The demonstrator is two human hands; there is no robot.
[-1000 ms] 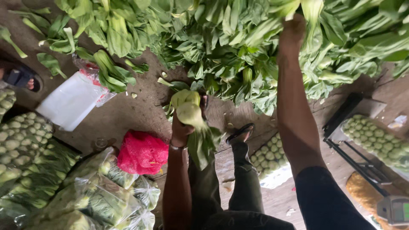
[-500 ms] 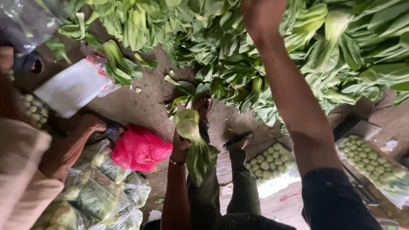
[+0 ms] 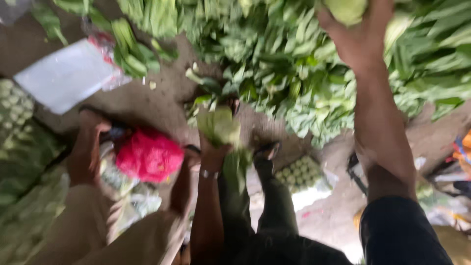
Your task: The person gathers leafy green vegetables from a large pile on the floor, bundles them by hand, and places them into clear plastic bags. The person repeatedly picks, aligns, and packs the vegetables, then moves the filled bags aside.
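Green leafy vegetables (image 3: 294, 73) lie heaped across the upper ground, the largest mass in view — loose, soft and light per stalk by the look of them, and likely to bruise or snap if crushed. Left hand (image 3: 213, 152) is closed around a pale green leafy bunch (image 3: 219, 126), held upright above the dirt floor (image 3: 157, 103), with dark leaves trailing below the wrist; grip sits at the thick stem end, judged the soundest place to hold since the leaves would tear. Right hand (image 3: 360, 37) reaches up into the heap with fingers curled about a pale rounded head (image 3: 346, 9) at the top edge; the view is blurred, so whether it is lifted clear or merely touched cannot be told. That head looks firmer and heavier than the leaves — best cupped from beneath, in my judgement. Beside the left arm sits a red bag (image 3: 149, 154), with a white sheet (image 3: 66, 73) further off and another person's legs (image 3: 86, 157) nearby.
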